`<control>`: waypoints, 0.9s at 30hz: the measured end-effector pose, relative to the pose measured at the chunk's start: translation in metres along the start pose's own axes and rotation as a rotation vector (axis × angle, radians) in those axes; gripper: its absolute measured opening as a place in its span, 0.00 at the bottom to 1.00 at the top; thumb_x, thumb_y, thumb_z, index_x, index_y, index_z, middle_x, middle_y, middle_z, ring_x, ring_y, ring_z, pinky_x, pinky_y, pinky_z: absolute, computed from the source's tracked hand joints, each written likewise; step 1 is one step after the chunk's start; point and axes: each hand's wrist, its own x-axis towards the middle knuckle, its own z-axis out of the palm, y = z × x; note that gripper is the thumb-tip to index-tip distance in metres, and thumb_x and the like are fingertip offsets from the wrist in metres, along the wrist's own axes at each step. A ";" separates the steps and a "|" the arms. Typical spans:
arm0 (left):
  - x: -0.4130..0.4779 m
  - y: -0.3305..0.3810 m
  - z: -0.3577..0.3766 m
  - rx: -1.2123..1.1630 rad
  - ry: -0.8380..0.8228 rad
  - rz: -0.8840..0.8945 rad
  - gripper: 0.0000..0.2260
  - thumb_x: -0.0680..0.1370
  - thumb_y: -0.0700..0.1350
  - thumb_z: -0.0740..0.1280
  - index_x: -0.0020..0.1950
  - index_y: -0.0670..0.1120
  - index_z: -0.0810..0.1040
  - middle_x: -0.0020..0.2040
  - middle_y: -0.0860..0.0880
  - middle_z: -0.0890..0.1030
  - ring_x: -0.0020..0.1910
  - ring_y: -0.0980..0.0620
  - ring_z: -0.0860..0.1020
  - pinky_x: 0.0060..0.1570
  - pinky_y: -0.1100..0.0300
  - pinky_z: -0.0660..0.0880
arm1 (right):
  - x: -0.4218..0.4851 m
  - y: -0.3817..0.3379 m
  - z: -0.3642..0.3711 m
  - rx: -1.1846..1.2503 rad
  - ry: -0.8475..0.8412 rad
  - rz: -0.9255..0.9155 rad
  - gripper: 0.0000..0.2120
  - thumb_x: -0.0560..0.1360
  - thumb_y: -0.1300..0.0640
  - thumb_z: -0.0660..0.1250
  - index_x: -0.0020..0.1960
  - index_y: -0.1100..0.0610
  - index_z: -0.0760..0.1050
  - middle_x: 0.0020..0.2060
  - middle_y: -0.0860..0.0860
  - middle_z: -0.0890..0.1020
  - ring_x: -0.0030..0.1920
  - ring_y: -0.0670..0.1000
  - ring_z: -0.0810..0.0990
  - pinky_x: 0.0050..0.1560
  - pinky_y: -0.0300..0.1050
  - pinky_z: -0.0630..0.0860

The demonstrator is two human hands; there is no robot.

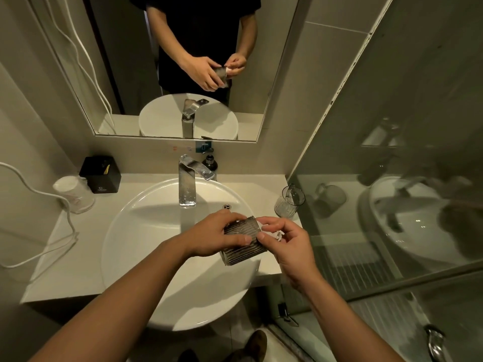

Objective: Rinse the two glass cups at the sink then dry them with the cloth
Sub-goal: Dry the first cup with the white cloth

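Observation:
A ribbed glass cup [244, 242] lies on its side in the air over the right part of the white round sink [146, 246]. My left hand [217, 236] wraps around its body from the left. My right hand [283, 240] pinches the cup's rim with thumb and forefinger, and something small and pale shows beside those fingers. The second glass cup [288, 201] stands upright on the counter to the right of the sink, apart from both hands. I see no cloth that I can tell as such.
The chrome faucet [187, 184] stands behind the basin, with a dark pump bottle [210, 163] beside it. A black tissue box [100, 175], wrapped plastic cups [74, 194] and a white cable [39, 189] sit at the left. A glass shower partition [392, 178] bounds the right.

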 end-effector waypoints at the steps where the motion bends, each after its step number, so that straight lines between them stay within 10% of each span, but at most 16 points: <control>1: 0.000 0.001 0.001 -0.006 0.016 0.008 0.31 0.74 0.65 0.71 0.74 0.54 0.72 0.62 0.49 0.79 0.59 0.53 0.78 0.63 0.53 0.76 | 0.001 0.001 -0.001 -0.015 0.023 0.002 0.18 0.73 0.72 0.74 0.37 0.49 0.82 0.53 0.52 0.88 0.59 0.57 0.85 0.60 0.62 0.82; 7: 0.002 0.008 0.014 0.300 0.149 0.136 0.38 0.65 0.67 0.76 0.70 0.56 0.67 0.63 0.55 0.71 0.61 0.55 0.69 0.60 0.58 0.74 | 0.006 0.005 0.005 -0.040 0.144 0.040 0.13 0.73 0.69 0.76 0.38 0.52 0.81 0.50 0.50 0.88 0.58 0.53 0.85 0.62 0.64 0.81; 20: -0.001 0.006 -0.002 0.024 -0.002 0.037 0.33 0.71 0.64 0.73 0.73 0.53 0.73 0.59 0.52 0.82 0.56 0.55 0.80 0.60 0.50 0.79 | 0.007 -0.008 -0.005 0.018 -0.033 0.040 0.17 0.74 0.72 0.73 0.41 0.49 0.85 0.52 0.56 0.88 0.57 0.61 0.86 0.59 0.61 0.82; 27: 0.000 0.012 0.014 0.354 0.104 0.127 0.43 0.63 0.67 0.75 0.73 0.55 0.64 0.65 0.53 0.65 0.64 0.53 0.68 0.64 0.55 0.73 | 0.015 -0.001 0.003 0.011 0.125 0.084 0.06 0.75 0.67 0.75 0.44 0.56 0.83 0.51 0.56 0.88 0.55 0.60 0.86 0.58 0.64 0.83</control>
